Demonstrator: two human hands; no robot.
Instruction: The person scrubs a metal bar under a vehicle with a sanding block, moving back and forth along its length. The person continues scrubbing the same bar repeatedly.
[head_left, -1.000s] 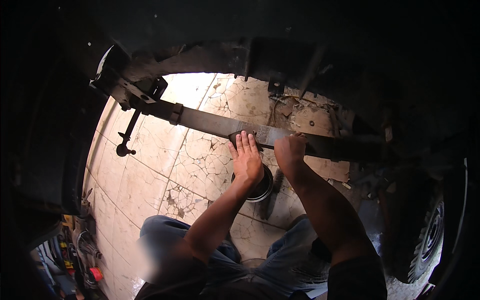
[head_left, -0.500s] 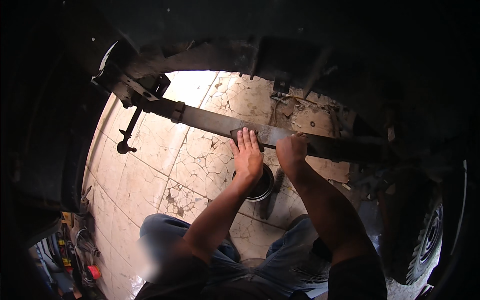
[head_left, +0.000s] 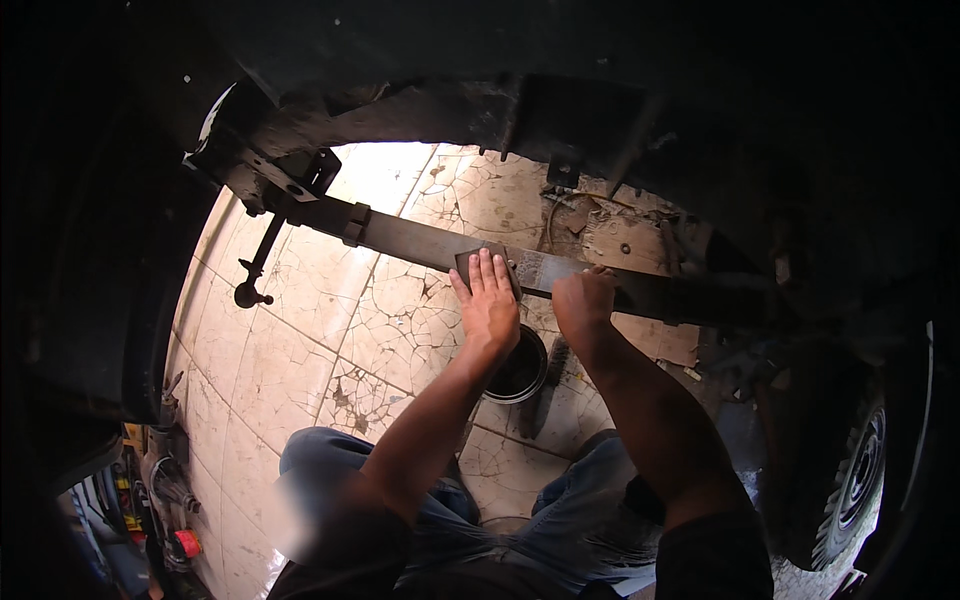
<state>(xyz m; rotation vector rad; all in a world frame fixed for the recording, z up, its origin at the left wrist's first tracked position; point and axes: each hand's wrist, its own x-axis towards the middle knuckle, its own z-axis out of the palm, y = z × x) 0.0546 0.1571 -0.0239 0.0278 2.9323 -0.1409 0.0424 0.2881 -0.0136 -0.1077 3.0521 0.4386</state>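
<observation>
A long flat steel leaf spring (head_left: 415, 242) runs across in front of me beneath the dark vehicle body. My left hand (head_left: 488, 305) lies palm down with its fingers stretched out, pressing a dark, sandpaper-like sheet (head_left: 466, 262) onto the spring. The sheet's corner shows past the fingertips; its rest is under the hand. To the right of a shiny, lighter patch, my right hand (head_left: 584, 300) is closed around the spring, its fingertips partly hidden.
A round dark-filled container (head_left: 518, 368) stands on the cracked tile floor below my hands, beside a dark brush-like strip (head_left: 545, 395). At left hangs a rod with a ball end (head_left: 250, 292). A tire (head_left: 850, 490) is at lower right. Cardboard (head_left: 630, 245) lies beyond the spring.
My left hand and the dark sheet have slid slightly left and away along the spring, uncovering more of the container. My right hand keeps its place.
</observation>
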